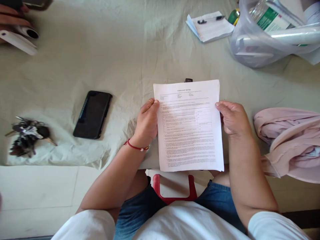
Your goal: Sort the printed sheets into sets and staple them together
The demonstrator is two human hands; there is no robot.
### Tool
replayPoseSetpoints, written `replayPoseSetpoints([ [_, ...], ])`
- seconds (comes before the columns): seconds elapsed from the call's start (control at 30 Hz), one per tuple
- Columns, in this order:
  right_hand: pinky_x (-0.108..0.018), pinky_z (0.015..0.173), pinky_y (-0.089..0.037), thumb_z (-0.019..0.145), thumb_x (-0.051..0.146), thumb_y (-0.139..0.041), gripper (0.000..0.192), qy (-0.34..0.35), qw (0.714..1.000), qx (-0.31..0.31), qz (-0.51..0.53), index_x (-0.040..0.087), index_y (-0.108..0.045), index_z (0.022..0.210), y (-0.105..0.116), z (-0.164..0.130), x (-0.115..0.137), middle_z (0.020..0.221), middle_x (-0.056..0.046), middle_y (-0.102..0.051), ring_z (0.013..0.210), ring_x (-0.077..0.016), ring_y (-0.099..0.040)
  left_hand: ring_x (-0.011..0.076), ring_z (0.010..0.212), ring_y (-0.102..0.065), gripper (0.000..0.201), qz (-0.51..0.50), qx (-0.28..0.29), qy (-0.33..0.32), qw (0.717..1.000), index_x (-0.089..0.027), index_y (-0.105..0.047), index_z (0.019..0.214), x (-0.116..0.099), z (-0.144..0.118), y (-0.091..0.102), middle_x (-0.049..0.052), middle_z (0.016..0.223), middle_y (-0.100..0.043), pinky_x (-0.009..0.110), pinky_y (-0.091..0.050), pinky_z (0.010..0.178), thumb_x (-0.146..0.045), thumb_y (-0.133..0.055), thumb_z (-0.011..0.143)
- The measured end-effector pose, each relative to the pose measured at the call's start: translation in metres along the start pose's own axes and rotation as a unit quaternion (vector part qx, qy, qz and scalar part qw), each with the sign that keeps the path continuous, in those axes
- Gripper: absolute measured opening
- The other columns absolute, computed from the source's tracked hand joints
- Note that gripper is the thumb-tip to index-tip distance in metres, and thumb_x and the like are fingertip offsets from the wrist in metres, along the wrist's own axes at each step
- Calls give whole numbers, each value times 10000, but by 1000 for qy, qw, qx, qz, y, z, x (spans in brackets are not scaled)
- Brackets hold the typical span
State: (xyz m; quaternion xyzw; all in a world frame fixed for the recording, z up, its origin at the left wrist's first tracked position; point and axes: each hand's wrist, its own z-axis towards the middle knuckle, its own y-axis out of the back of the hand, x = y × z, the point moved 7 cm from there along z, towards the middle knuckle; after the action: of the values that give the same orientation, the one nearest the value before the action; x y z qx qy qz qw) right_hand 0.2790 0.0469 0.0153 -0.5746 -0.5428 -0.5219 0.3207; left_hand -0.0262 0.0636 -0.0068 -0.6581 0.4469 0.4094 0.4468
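Pale green cloth surface (100,50), with black phone (93,114) and keys (26,135) at left of frame. Printed sheet (189,125) at centre, gripped on its edges by left hand (147,123) and right hand (232,118). Pink cloth (290,140) at right, plastic bag (265,36) upper right.

left hand (147,124) – grips printed sheet (189,126) | right hand (233,117) – grips opposite edge | phone (93,114) nearby

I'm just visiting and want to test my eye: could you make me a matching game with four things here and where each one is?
Things:
1. printed sheet
2. phone
3. keys
4. pink cloth

Places:
A. far left on the sheet-covered surface
B. right edge of the view
C. held between both hands
D. lying flat, left of the left hand

Pairs: 1-C, 2-D, 3-A, 4-B
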Motion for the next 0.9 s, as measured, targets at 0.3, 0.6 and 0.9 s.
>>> replayPoseSetpoints([
  [0.3,-399,838,-648,840,749,-847,476,36,998,-48,24,295,-703,848,-18,-5,-8,881,-15,-775,875,-253,-756,258,918,-741,300,-10,21,52,998,-245,-656,851,4,-2,2,55,885,-711,374,-633,794,-470,-844,916],
  [0.6,-416,804,-629,840,757,-842,496,71,987,-140,10,314,-623,800,10,5,-11,791,-1,-700,845,-271,-721,197,790,-649,380,-11,24,22,999,-248,-631,804,-2,-12,-8,13,794,-618,315,-557,721,-517,-825,992],
  [0.9,-450,840,-668,809,604,-883,372,70,979,-178,68,314,-651,785,19,9,-14,829,-13,-748,905,-298,-767,228,854,-732,281,56,88,24,994,-236,-738,943,2,-14,-15,34,856,-753,326,-583,773,-498,-810,1012],
])
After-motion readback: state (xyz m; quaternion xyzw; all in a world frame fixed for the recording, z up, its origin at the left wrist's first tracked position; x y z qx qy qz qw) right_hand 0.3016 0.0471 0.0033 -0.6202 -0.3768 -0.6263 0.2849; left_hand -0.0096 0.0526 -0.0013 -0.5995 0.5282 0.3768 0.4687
